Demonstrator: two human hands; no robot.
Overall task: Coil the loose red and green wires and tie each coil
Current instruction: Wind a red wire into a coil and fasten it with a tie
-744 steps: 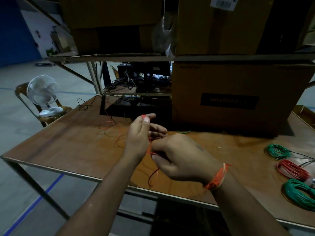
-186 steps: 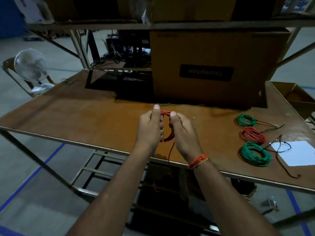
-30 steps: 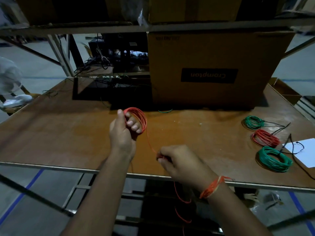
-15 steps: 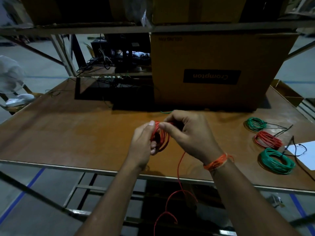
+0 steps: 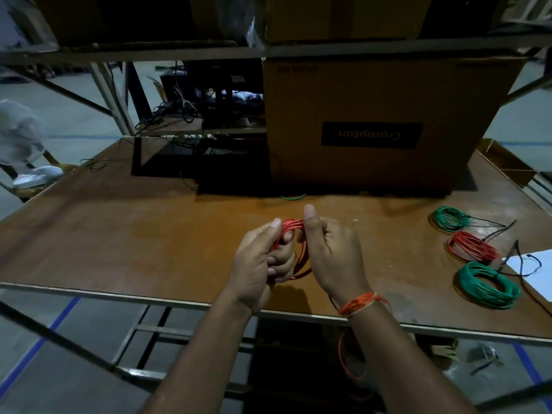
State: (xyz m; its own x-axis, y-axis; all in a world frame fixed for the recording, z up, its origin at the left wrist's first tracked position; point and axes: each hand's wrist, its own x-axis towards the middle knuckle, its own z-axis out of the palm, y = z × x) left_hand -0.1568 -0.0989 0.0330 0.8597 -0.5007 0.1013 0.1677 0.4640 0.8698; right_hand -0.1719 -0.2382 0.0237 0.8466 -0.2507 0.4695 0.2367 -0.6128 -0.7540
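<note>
Dim, murky view, edges bowed by wide-angle distortion

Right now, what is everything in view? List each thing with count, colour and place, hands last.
table: 1, brown wood, fills the middle.
red coil in hand: 1, red, held between both hands above the table's near edge.
loose red tail: 1, red, hangs below the table edge.
finished green coils: 2, green, right side; far one, near one.
finished red coil: 1, red, between the green ones.
green wire scrap: 1, green, before the box.
cardboard box: 1, brown, back of table.
white paper: 1, right edge.
fan: 1, white, far left.
wrist thread: 1, orange, right wrist.
left hand: grips the coil.
right hand: grips the coil.
</note>
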